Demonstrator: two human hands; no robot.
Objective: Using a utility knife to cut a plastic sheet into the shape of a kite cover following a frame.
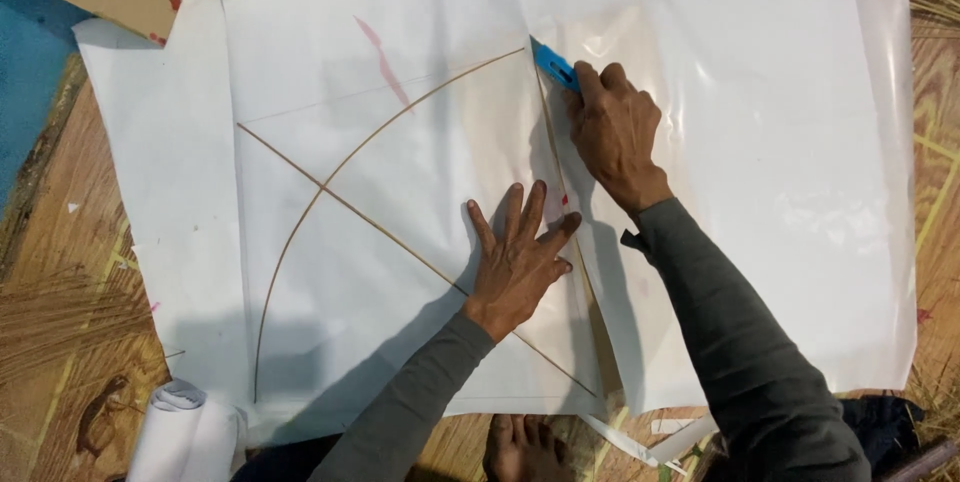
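Kite in making on floor: left hand [517, 260] flat, fingers spread, pinning white paper [400, 172] over bamboo frame [330, 187]; right hand [612, 132] clenched around blue cutter [553, 66] at top corner; right edge apparently trimmed, other edges untrimmed.

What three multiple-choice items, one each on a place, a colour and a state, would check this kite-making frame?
1. Where is the left hand?
A. flat on the white paper
B. on the paper roll
C. in the air
2. What colour is the cutter in the right hand?
A. red
B. blue
C. black
3. How do the thin sticks lie?
A. bundled
B. parallel
C. crossing

A: fingers spread on the sheet. B: blue tip shows beyond the fingers. C: the straight stick crosses the bowed one.
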